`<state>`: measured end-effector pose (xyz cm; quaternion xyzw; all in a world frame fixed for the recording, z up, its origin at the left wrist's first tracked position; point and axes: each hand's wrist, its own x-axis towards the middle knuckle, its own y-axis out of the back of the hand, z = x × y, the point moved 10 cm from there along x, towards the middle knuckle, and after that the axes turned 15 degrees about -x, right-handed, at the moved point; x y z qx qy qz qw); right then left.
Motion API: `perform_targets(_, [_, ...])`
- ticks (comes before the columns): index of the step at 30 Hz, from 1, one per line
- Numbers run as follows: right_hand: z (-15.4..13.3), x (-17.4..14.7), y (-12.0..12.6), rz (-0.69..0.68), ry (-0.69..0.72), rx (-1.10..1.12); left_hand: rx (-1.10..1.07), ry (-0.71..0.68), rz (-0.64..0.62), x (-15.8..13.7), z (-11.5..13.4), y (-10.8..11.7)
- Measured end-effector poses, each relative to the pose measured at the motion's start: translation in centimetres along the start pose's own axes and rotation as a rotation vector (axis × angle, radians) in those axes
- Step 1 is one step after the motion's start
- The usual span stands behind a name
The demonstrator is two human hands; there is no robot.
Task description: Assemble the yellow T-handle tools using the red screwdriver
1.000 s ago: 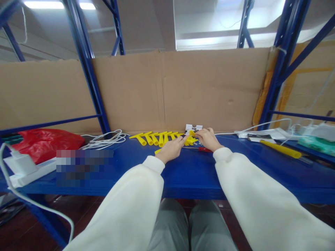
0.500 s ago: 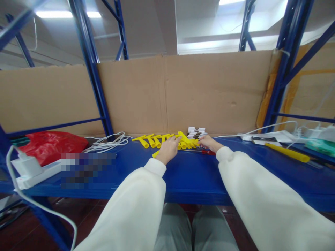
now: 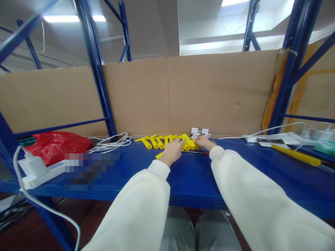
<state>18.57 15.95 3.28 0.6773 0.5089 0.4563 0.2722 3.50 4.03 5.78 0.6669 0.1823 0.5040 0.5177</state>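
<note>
On the blue shelf stands a row of yellow T-shaped plastic pieces (image 3: pixel 158 141) with round tube ends. My left hand (image 3: pixel 171 152) is closed at the right end of the row, its fingertips on a yellow T-shaped piece (image 3: pixel 188 141). Beside its wrist, another yellow end (image 3: pixel 158 156) shows. My right hand (image 3: pixel 205 142) is closed in a pinch close to the same piece; what lies between its fingertips is hidden. Below the right fingers, a thin metal shaft with a red handle (image 3: pixel 207 153) shows in part. Behind them sits a stack of small white pieces (image 3: pixel 200 132).
At the left are a red plastic bag (image 3: pixel 60 146), a coiled white cable (image 3: pixel 117 142) and a power strip (image 3: pixel 47 174) with a charger. A yellow tool handle (image 3: pixel 295 156) and papers (image 3: pixel 272 138) lie at the right. Cardboard (image 3: pixel 214 94) closes off the back.
My right hand has moved a little left, closer to my left hand, and its fingers are drawn in tighter. My left hand stays at the yellow piece. The view has shifted slightly.
</note>
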Motion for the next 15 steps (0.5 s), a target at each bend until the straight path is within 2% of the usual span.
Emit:
perform_targets(10, [0.65, -0.37, -0.04, -0.030, -0.027, -0.039, -0.018, -0.022, -0.033, 0.16, 0.06, -0.60])
perform_targets(15, [0.88, -0.21, 0.32, -0.023, -0.035, -0.056, -0.033, -0.055, 0.001, -0.43, 0.60, 0.07])
